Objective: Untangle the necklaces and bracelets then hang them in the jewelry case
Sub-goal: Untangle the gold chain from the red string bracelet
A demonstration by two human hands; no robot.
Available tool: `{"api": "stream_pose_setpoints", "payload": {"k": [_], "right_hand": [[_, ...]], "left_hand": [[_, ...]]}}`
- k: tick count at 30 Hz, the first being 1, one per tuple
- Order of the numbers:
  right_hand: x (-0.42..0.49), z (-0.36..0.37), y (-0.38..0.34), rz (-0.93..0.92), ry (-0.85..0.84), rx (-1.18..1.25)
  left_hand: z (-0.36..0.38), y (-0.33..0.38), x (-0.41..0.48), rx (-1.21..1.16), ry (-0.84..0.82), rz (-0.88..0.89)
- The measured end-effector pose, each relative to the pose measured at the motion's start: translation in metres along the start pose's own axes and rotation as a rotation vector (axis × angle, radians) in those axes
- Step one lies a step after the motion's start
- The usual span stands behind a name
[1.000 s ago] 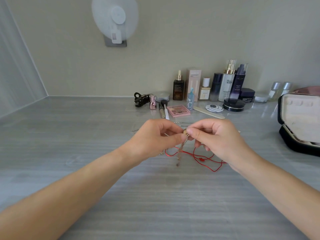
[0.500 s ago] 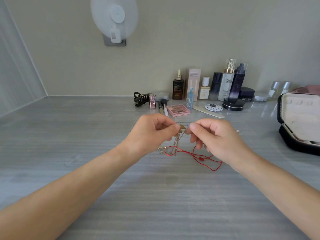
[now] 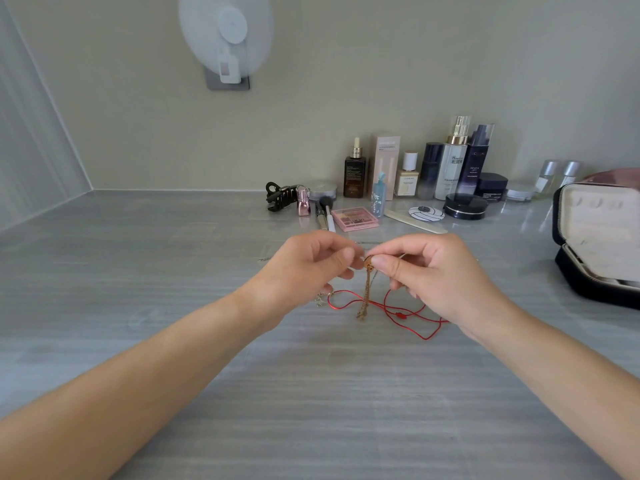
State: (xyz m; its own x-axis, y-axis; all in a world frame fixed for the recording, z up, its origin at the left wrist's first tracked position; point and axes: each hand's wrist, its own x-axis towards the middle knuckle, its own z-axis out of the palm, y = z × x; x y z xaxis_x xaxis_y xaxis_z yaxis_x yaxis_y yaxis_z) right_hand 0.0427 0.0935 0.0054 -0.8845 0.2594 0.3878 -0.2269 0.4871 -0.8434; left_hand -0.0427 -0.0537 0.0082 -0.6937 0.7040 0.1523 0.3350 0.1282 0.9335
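Above the grey table, my left hand [image 3: 308,268] and my right hand [image 3: 440,275] meet at their fingertips, both pinching a gold chain [image 3: 365,296] near a small brown bead. The chain hangs down from the pinch to the table. Below it a red cord bracelet [image 3: 398,311] lies in loose loops, partly behind my right hand. A thin silver chain [image 3: 322,299] peeks out beside my left wrist. The open black jewelry case [image 3: 595,237], with a cream lining, stands at the right edge.
Cosmetics line the back wall: bottles [image 3: 450,171], a black jar [image 3: 465,206], a pink palette [image 3: 355,218], brushes [image 3: 325,216], a black hair claw [image 3: 280,195] and a nail file [image 3: 414,221]. A white fan [image 3: 227,29] hangs on the wall.
My hands have drawn close together again after parting a little. The gold chain now hangs straight down from the pinch, longer than before. The red cord stays on the table.
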Motion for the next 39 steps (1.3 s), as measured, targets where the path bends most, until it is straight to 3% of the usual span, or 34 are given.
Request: {"api": "stream_pose_setpoints", "payload": {"k": [11,15,22,30,36,39], "right_hand": [[-0.002,0.004,0.004,0.143,0.005,0.159],[-0.002,0.002,0.002,0.217,-0.009,0.226],[-0.002,0.001,-0.001,0.204,0.000,0.083],[0.000,-0.010,-0.002,0.270,0.013,0.129],[0.000,-0.010,-0.003,0.233,0.019,0.151],[0.000,-0.008,-0.003,0.204,0.000,0.147]], "left_hand": [[0.006,-0.005,-0.002,-0.058,-0.123,-0.068],[0.007,-0.003,-0.003,-0.049,-0.096,-0.040],[0.010,-0.004,-0.003,0.044,0.003,-0.009],[0.003,-0.003,-0.001,0.073,0.058,-0.041],[0.004,-0.005,0.001,0.067,0.054,-0.060],[0.008,-0.009,0.000,-0.013,-0.066,-0.015]]}}
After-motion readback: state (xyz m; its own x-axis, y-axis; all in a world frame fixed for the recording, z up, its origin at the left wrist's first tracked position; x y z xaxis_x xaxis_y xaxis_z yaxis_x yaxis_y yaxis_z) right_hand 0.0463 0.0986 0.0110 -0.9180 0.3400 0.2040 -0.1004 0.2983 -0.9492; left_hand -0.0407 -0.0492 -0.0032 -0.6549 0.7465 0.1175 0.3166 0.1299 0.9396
